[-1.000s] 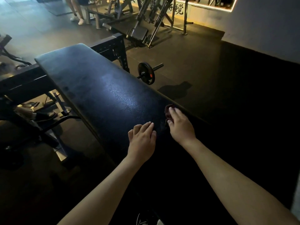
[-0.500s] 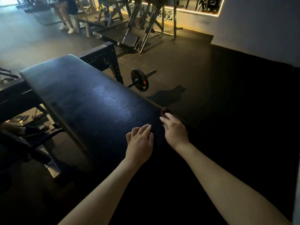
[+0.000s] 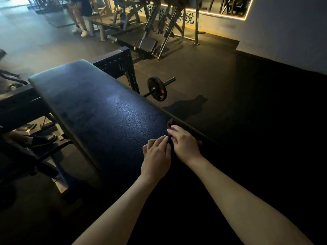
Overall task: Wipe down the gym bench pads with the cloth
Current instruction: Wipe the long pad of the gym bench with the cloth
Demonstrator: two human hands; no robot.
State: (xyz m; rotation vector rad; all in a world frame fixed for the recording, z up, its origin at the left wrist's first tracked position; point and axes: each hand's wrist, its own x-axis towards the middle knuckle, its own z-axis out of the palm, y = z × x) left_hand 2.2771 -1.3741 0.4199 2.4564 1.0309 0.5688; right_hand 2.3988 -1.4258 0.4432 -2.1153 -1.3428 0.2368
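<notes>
A long black padded bench pad [image 3: 99, 106] runs from the upper left toward me. My right hand [image 3: 184, 144] lies palm down at the pad's right edge, fingers extended over a dark reddish cloth [image 3: 170, 123] that shows just beyond the fingertips. Most of the cloth is hidden under that hand. My left hand [image 3: 156, 156] rests palm down on the pad right beside it, its fingertips touching the right hand's fingers.
A barbell with a black plate [image 3: 157, 89] lies on the floor right of the bench. A black rack frame [image 3: 123, 68] stands behind the pad. A seated person's shoe [image 3: 42, 138] is at the left. Weight machines [image 3: 150, 32] and a person [image 3: 79, 18] are at the back.
My left hand has slid right until it meets my right hand. The right hand stays on the cloth at the pad's edge. My view has shifted slightly.
</notes>
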